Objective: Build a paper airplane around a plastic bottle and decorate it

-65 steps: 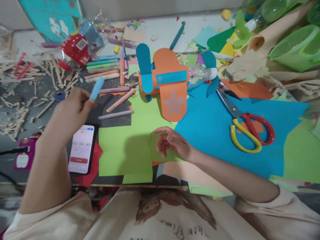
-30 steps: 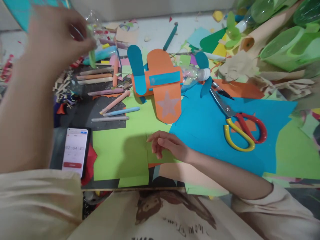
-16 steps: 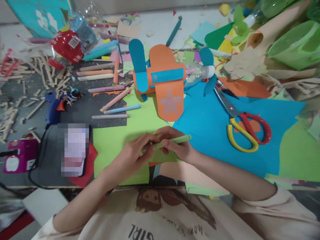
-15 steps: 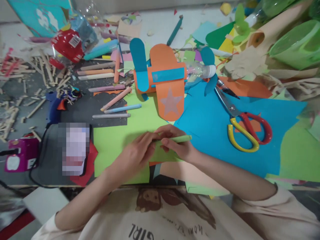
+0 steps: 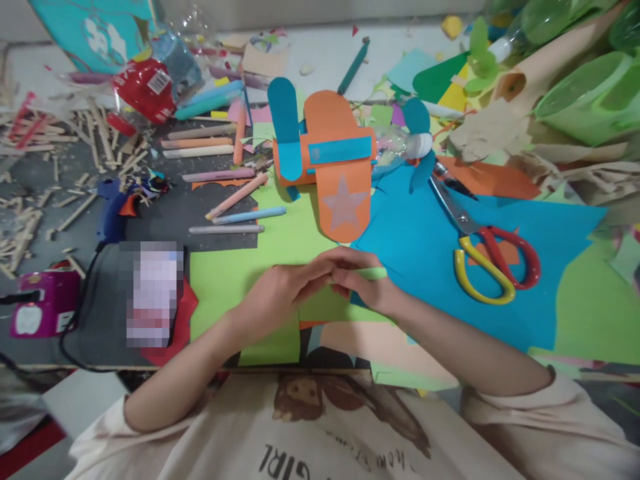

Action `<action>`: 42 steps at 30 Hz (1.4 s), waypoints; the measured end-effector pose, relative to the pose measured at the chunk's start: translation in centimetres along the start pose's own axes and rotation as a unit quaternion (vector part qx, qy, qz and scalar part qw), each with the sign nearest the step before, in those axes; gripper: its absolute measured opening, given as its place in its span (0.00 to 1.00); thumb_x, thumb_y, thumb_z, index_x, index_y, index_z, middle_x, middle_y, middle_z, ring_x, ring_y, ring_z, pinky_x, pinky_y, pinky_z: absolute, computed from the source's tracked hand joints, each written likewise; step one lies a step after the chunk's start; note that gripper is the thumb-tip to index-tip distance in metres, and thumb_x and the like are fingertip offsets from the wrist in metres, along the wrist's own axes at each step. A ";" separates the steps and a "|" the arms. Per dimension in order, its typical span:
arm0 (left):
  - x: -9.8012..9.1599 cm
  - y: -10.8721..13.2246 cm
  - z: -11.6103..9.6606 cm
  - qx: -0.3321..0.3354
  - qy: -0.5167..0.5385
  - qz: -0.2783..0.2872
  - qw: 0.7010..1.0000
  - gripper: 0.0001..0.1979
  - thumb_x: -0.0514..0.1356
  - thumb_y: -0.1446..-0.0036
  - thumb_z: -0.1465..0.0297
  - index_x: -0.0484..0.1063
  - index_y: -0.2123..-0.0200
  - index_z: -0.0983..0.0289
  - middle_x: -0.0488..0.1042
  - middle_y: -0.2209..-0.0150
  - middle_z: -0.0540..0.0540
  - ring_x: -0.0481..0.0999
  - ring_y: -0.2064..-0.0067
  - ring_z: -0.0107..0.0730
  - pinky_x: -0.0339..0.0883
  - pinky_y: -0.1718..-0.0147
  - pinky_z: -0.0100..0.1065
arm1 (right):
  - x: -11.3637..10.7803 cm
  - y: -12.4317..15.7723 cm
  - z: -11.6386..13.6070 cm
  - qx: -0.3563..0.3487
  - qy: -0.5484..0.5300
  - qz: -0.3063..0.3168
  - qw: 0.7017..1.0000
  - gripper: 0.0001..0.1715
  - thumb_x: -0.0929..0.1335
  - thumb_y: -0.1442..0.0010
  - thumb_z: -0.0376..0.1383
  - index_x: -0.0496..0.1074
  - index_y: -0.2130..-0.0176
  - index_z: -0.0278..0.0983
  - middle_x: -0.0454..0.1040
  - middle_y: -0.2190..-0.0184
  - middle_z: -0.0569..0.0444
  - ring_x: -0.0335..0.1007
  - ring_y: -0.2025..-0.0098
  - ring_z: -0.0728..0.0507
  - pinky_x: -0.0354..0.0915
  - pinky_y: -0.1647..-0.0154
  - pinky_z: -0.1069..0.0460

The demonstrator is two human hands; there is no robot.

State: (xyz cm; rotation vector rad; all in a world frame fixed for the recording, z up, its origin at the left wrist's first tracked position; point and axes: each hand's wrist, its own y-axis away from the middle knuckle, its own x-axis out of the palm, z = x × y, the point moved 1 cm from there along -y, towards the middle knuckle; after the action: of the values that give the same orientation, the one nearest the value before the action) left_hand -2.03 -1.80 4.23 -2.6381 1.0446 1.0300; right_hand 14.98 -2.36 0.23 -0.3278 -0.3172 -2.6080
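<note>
Both hands meet over light green paper (image 5: 220, 287) at the table's front. My right hand (image 5: 370, 283) is closed around a slim light green marker (image 5: 375, 273), whose barrel is mostly hidden by the fingers. The fingers of my left hand (image 5: 280, 290) are pressed together at the marker's other end, against the right fingertips. Just beyond them lies a toy plane (image 5: 345, 180) made from a clear bottle wrapped in orange paper, with blue strips and a greyish star on the near wing.
Red-and-yellow-handled scissors (image 5: 465, 223) lie on blue paper (image 5: 415, 267) to the right. Several markers (image 5: 250, 216) are scattered left of the plane. Farther left are a blue glue gun (image 5: 111, 210), a phone (image 5: 153, 293), a purple box (image 5: 45, 303) and wood sticks (image 5: 100, 133).
My hands have drawn closer together, and the right hand has turned so that it covers most of the marker. The view has shifted slightly.
</note>
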 end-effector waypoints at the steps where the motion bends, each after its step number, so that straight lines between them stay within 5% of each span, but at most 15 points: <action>1: 0.1 -0.1 0.1 -0.006 0.027 0.005 1.000 0.14 0.48 0.33 0.65 0.72 0.55 0.59 0.79 0.69 0.50 0.78 0.73 0.29 0.62 0.76 0.26 | 0.0 0.0 0.0 0.004 -0.001 0.001 1.000 0.11 0.66 0.42 0.38 0.71 0.59 0.37 0.65 0.80 0.61 0.58 0.81 0.53 0.55 0.82 0.56; 5: 0.1 -0.4 0.7 -0.025 0.067 0.009 0.997 0.15 0.47 0.33 0.63 0.69 0.50 0.57 0.79 0.64 0.49 0.78 0.68 0.31 0.67 0.71 0.27 | -0.7 -0.2 0.5 -0.001 -0.039 -0.045 0.998 0.14 0.67 0.44 0.42 0.72 0.60 0.37 0.66 0.81 0.61 0.59 0.83 0.52 0.56 0.85 0.56; 9: -2.7 -0.5 2.5 -0.056 -0.064 -0.140 0.987 0.18 0.46 0.33 0.59 0.66 0.47 0.60 0.76 0.63 0.54 0.76 0.61 0.38 0.70 0.58 0.39 | -2.3 -1.2 1.1 -0.052 -0.123 -0.166 0.977 0.19 0.65 0.43 0.51 0.71 0.66 0.39 0.68 0.83 0.60 0.60 0.85 0.51 0.57 0.86 0.55; 11: -4.6 -0.6 3.5 -0.087 -0.163 -0.210 0.960 0.17 0.49 0.34 0.59 0.67 0.48 0.58 0.75 0.55 0.57 0.73 0.50 0.44 0.64 0.47 0.47 | -2.7 -1.6 1.2 -0.049 -0.136 -0.189 0.971 0.21 0.65 0.45 0.53 0.70 0.70 0.39 0.69 0.83 0.59 0.60 0.86 0.51 0.58 0.87 0.55; 13: -6.0 -0.8 4.3 -0.092 -0.209 -0.221 0.948 0.18 0.48 0.34 0.58 0.66 0.46 0.55 0.69 0.43 0.55 0.64 0.38 0.49 0.52 0.38 0.54 | -2.8 -1.9 1.1 -0.038 -0.133 -0.197 0.971 0.22 0.65 0.46 0.55 0.69 0.71 0.39 0.68 0.84 0.59 0.59 0.87 0.51 0.58 0.87 0.54; 15: -6.6 -1.1 5.0 -0.075 -0.195 -0.227 0.951 0.20 0.46 0.34 0.56 0.64 0.43 0.52 0.64 0.38 0.51 0.57 0.33 0.47 0.46 0.34 0.53 | -2.6 -1.8 1.0 -0.037 -0.130 -0.200 0.971 0.22 0.65 0.46 0.55 0.70 0.71 0.39 0.68 0.84 0.59 0.58 0.87 0.51 0.59 0.87 0.54; 19: -5.6 -2.6 6.2 -0.054 -0.087 -0.235 0.967 0.26 0.45 0.35 0.51 0.54 0.37 0.53 0.58 0.34 0.55 0.60 0.34 0.42 0.55 0.36 0.47 | -2.4 -1.0 1.3 -0.112 -0.092 -0.214 0.966 0.20 0.64 0.40 0.51 0.72 0.71 0.39 0.69 0.84 0.58 0.61 0.86 0.50 0.59 0.86 0.54; 21: -4.7 -3.6 6.7 -0.052 -0.026 -0.221 0.974 0.31 0.45 0.36 0.48 0.48 0.35 0.55 0.54 0.33 0.59 0.62 0.35 0.44 0.57 0.37 0.48 | -3.1 -0.7 2.0 -0.209 -0.004 -0.260 0.943 0.20 0.63 0.37 0.50 0.74 0.68 0.40 0.72 0.80 0.57 0.67 0.82 0.49 0.64 0.81 0.53; 24: -3.6 -4.6 7.0 -0.055 0.034 -0.216 0.974 0.33 0.45 0.37 0.46 0.46 0.35 0.56 0.48 0.30 0.58 0.53 0.31 0.44 0.52 0.34 0.47 | -5.7 -1.0 3.5 -0.374 0.182 -0.369 0.831 0.16 0.67 0.38 0.47 0.76 0.58 0.40 0.77 0.65 0.53 0.77 0.64 0.46 0.70 0.61 0.50; 29: -2.7 -5.2 6.5 -0.014 0.091 -0.197 0.976 0.30 0.43 0.33 0.55 0.41 0.33 0.59 0.44 0.29 0.56 0.46 0.29 0.37 0.50 0.32 0.41 | -10.0 -3.2 4.7 -0.378 0.271 -0.412 0.783 0.15 0.67 0.38 0.45 0.75 0.56 0.38 0.76 0.60 0.48 0.77 0.58 0.46 0.69 0.60 0.52; 31: -2.7 -5.1 6.1 -0.005 0.086 -0.185 0.979 0.27 0.42 0.32 0.57 0.43 0.33 0.57 0.47 0.30 0.54 0.48 0.29 0.35 0.51 0.32 0.39 | -10.1 -3.5 4.6 -0.375 0.216 -0.412 0.802 0.15 0.68 0.40 0.46 0.74 0.59 0.38 0.75 0.65 0.50 0.78 0.60 0.46 0.69 0.63 0.53; 35: -2.9 -4.5 5.5 -0.005 0.074 -0.205 0.976 0.24 0.44 0.32 0.60 0.48 0.35 0.59 0.54 0.32 0.56 0.56 0.32 0.37 0.55 0.34 0.41 | -8.8 -3.1 4.6 -0.350 0.181 -0.386 0.834 0.14 0.67 0.38 0.45 0.73 0.58 0.39 0.74 0.62 0.51 0.78 0.55 0.45 0.70 0.53 0.48; 39: -2.8 -4.2 4.9 0.001 0.075 -0.226 0.971 0.24 0.47 0.32 0.63 0.49 0.36 0.61 0.57 0.33 0.58 0.58 0.33 0.36 0.57 0.35 0.38 | -9.8 -3.5 6.0 -0.395 0.360 -0.333 0.777 0.17 0.61 0.33 0.42 0.72 0.52 0.37 0.73 0.55 0.46 0.75 0.50 0.44 0.68 0.52 0.48; 42: -2.5 -4.4 4.8 0.007 0.079 -0.230 0.970 0.24 0.49 0.33 0.64 0.49 0.36 0.59 0.57 0.33 0.57 0.58 0.33 0.36 0.58 0.35 0.39 | -11.9 -4.9 7.6 -0.234 0.593 -0.206 0.743 0.15 0.60 0.35 0.34 0.72 0.52 0.38 0.75 0.54 0.50 0.69 0.46 0.44 0.60 0.44 0.44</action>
State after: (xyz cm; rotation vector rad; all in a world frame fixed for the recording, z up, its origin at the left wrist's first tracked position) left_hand -3.13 4.56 1.58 -2.7863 0.4138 0.7166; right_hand 24.01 9.23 3.16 1.3711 0.7943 -2.6527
